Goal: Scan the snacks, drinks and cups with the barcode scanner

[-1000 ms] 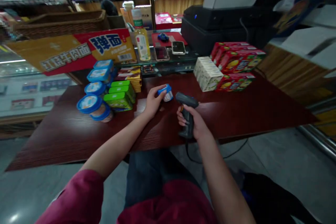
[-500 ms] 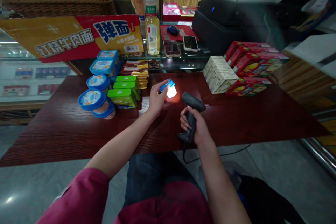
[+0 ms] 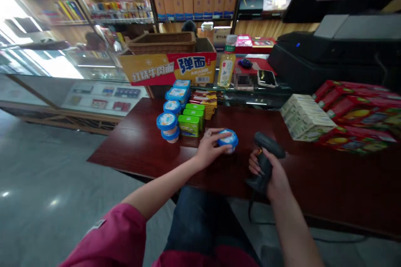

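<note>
My left hand (image 3: 210, 149) is closed around a small round tub (image 3: 228, 139) with a blue-rimmed lid, which is upright at the middle of the dark wooden table (image 3: 131, 150). Held in my right hand (image 3: 272, 169) is a black barcode scanner (image 3: 266, 158), its head pointing left toward the tub. The scanner's cable hangs over the table's front edge. To the left of the held tub stand more blue-lidded tubs (image 3: 167, 122), some stacked. Beside them sit several green tins (image 3: 189, 125), with flat brown-and-yellow packs (image 3: 205, 99) behind.
Pale cartons (image 3: 307, 119) and red boxes (image 3: 360, 112) stand on the right. A glass shelf behind the table holds a bottle of yellow drink (image 3: 226, 64), a phone (image 3: 266, 78) and a black machine (image 3: 313, 56). A noodle carton (image 3: 150, 71) and wicker basket (image 3: 163, 44) are back left.
The camera view has swung left and up. The tub in my left hand has turned from tilted, brightly lit by the scanner, to upright with its lid showing; the bright light is gone.
</note>
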### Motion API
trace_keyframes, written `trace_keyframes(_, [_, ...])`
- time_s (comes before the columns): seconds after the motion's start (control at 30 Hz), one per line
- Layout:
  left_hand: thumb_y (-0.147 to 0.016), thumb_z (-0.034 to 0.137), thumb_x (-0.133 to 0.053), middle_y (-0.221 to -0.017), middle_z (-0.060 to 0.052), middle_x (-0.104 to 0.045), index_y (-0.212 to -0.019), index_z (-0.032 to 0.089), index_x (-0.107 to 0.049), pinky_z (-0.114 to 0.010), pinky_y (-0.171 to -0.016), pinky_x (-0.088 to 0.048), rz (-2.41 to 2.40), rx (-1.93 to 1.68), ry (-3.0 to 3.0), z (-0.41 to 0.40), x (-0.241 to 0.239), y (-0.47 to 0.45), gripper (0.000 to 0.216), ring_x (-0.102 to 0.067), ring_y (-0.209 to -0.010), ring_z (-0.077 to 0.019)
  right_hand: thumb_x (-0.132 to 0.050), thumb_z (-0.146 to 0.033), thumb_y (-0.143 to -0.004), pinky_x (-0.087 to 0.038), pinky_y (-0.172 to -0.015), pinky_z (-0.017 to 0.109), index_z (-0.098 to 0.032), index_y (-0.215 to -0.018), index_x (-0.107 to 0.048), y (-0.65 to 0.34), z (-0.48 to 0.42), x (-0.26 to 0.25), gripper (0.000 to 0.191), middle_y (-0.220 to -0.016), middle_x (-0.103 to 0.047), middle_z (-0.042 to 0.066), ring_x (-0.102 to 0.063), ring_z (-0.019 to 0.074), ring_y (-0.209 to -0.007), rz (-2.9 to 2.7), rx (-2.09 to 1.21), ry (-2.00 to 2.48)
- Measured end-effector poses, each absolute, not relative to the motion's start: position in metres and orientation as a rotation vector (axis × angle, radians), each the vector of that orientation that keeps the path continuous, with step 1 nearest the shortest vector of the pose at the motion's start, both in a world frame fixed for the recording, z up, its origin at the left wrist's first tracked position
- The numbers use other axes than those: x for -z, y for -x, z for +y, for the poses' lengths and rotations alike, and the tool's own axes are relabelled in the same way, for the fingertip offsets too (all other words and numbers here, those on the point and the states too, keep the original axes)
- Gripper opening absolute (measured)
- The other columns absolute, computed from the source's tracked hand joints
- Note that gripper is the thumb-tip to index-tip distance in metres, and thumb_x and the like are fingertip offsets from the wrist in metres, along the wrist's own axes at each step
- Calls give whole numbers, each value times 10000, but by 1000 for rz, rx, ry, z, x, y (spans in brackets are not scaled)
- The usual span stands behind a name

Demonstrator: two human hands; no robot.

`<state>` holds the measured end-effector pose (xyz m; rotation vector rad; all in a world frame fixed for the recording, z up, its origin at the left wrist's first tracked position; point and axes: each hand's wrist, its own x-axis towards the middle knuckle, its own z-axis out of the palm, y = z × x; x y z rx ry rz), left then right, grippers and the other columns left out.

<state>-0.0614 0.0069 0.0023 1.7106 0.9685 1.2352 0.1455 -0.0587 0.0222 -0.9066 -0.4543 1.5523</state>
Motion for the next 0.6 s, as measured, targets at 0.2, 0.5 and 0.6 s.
trace_keyframes(0.2, [-830,387,-848,-1394,-119,-603,-1272,324,-755,-438,-1091,-531,897,-931,-1792,-61,-49,197,456,-576,-1325,-302,-874,-339,-592,-356,-352,170,-197,-711,-621,-142,-59,-30,313,-653,-422,-10,-343,54,-460,-444,-1504,1042])
trace_keyframes(0.5, [-872,363,-797,-1381,-98,-675,-1230,274,-768,-460,-1058,-575,1434,-1419,-1772,-35,-55,334,371,-636,-1284,-291,-843,-303,-548,-380,-309,190,-215,-694,-625,-138,-57,-33,276,-699,-376,20,-332,51,-464,-395,-1476,1137])
trace_keyframes(0.6, [-841,261,-813,-1327,-133,-693,-1193,211,-783,-424,-999,-605,1632,-1518,-1725,19,-33,331,356,-667,-1225,-285,-847,-303,-552,-394,-312,178,-218,-711,-614,-137,-58,-33,295,-693,-371,8,-333,50,-462,-401,-1474,1152])
